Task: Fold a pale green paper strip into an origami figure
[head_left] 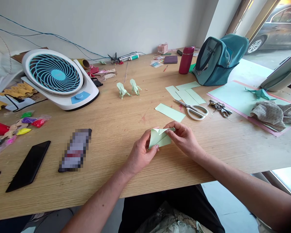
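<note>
Between both hands, just above the table's front part, is a pale green sheet of paper with its upper edge folded over and crease lines across it. My left hand grips its left side, thumb along the lower edge. At the upper right, my right hand pinches the folded edge between thumb and fingers. Beyond the hands lies a pale green paper strip, and white-handled scissors rest to its right. Two folded green paper figures stand farther back on the table.
At the left are a white fan, a black phone and a blurred-out phone-shaped item. Keys, more green strips, a red bottle, a teal backpack and a grey cloth are at the right.
</note>
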{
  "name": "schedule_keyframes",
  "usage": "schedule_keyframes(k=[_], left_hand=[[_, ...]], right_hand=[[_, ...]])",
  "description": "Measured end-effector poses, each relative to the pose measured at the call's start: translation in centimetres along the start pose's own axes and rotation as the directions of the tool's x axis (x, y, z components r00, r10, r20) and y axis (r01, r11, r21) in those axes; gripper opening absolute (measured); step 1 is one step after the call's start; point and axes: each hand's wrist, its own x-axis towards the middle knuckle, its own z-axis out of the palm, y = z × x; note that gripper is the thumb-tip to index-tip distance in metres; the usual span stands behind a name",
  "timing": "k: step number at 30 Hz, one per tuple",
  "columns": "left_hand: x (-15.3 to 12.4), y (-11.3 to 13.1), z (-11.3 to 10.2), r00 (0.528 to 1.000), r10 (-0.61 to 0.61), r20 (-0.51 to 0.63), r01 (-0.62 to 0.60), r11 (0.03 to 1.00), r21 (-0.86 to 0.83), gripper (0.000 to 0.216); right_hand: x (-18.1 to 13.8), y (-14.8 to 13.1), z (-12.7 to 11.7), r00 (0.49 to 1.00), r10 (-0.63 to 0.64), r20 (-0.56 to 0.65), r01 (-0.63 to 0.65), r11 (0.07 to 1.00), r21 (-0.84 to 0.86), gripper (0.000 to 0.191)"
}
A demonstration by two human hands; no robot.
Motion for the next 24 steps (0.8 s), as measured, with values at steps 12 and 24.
schedule_keyframes(k=[12,24], left_hand=[[-0.32,-0.79,0.47,0.948,0.317,-0.012,-0.292,0.888,0.356,0.066],[-0.64,-0.39,0.93,0.952,0.267,0.148,-0.306,0.83,0.467,0.068]], right_hand=[[0.06,-0.15,0.07,0.997,0.077,0.012,-0.077,0.997,0.005,0.039],[0.16,-0.28,0.07,1.0,0.006,0.003,-0.006,0.976,-0.217,0.038]])
